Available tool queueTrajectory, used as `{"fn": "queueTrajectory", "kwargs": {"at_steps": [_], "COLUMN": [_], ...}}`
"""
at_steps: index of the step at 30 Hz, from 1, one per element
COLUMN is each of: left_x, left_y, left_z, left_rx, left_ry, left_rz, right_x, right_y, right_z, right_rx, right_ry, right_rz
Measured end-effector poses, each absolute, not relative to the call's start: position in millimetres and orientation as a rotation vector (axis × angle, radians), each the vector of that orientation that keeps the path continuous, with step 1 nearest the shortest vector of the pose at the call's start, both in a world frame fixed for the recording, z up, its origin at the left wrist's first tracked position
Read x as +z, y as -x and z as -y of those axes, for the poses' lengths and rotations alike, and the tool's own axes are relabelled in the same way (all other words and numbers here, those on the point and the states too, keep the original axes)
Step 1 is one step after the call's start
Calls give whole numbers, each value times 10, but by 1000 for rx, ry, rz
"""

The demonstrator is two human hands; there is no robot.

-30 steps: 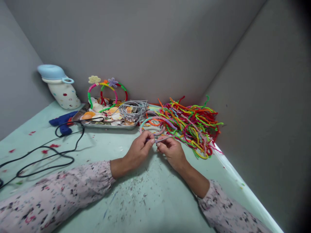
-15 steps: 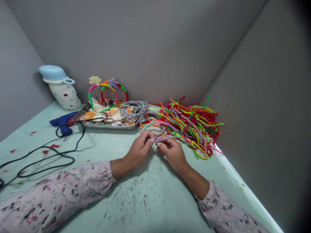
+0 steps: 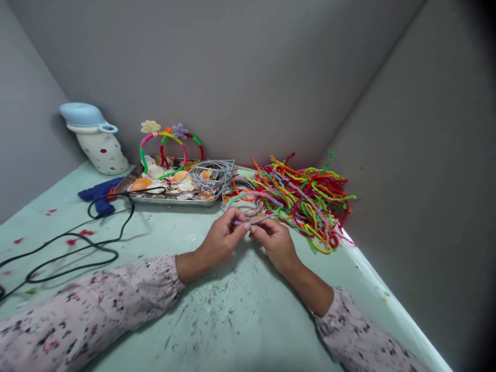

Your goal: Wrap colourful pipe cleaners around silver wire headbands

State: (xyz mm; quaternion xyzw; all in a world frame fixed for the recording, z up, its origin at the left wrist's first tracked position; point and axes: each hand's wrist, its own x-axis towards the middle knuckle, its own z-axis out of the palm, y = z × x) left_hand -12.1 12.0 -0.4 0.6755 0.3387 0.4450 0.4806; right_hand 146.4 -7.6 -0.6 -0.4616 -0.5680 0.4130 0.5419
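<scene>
My left hand (image 3: 223, 235) is closed, thumb and fingers pinching a thin wire with a bit of purple pipe cleaner (image 3: 237, 223) on it. Close beside it, my right hand (image 3: 276, 243) pinches the same grey wire (image 3: 267, 217), whose bare length slants up to the right above the fingers. The two thumb tips almost touch. Just beyond the hands curves an arc of teal, pink and purple pipe cleaner (image 3: 267, 194); whether it joins the held wire I cannot tell. Fingers hide most of the pinched part.
A heap of colourful pipe cleaners (image 3: 310, 196) lies at the back right. A metal tray (image 3: 182, 203) holds shells, a grey wire coil (image 3: 213, 175) and two flower-topped rings (image 3: 165, 133). Further left are a blue glue gun (image 3: 101, 194), its black cord (image 3: 73, 235) and a bottle (image 3: 98, 144).
My left thumb has shifted slightly right, toward the right thumb. The grey wire's right end now tilts up more. Both hands keep their pinch.
</scene>
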Motion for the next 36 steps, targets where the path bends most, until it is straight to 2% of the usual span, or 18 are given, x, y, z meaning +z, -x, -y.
{"fn": "queueTrajectory", "kwargs": {"at_steps": [12,18,36], "left_x": [-28,-26,24], "left_y": [106,107,100], "left_z": [-133,-129,-115], "left_rx": [1171,1144,1089], "left_ry": [-1636,-1647,-1631], "left_rz": [-874,-850,-884], "right_x": [-72,-53,-77], "right_y": [-1540,-1507,-1493], "right_z": [74,80,25], "right_rx": [794,808,573], "right_ry": [1094,1125,1116], "right_rz": [1431,1496,1528]}}
